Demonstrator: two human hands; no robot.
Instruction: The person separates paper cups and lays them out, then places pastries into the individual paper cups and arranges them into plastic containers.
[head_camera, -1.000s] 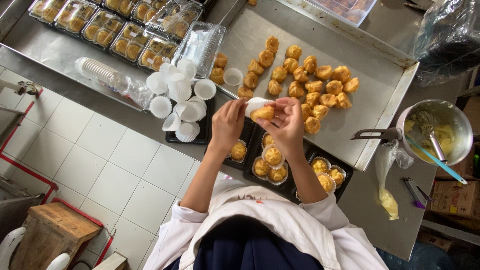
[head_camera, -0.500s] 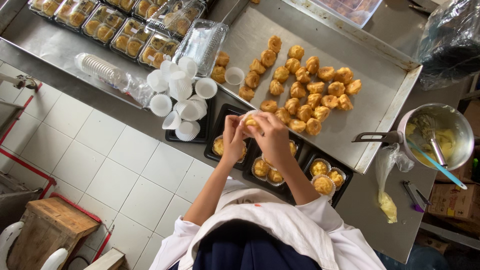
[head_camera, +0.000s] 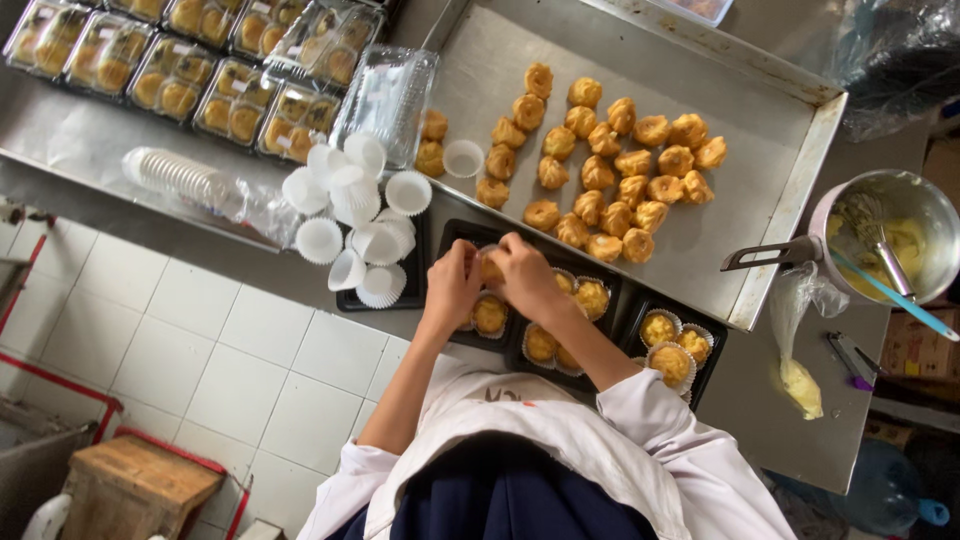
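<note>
Both hands (head_camera: 492, 275) grasping a cupped puff (head_camera: 490, 268) over the part-filled black tray (head_camera: 452, 236).

The person is wearing a white top (head_camera: 560, 440) with long sleeves, the left sleeve (head_camera: 345, 490) and right sleeve (head_camera: 690, 440) pushed up past the elbows, leaving forearms and both hands bare. A dark navy apron or garment (head_camera: 510, 500) is showing at the lower middle of the frame, beneath the white collar area, where small dark lettering is sitting.
</note>
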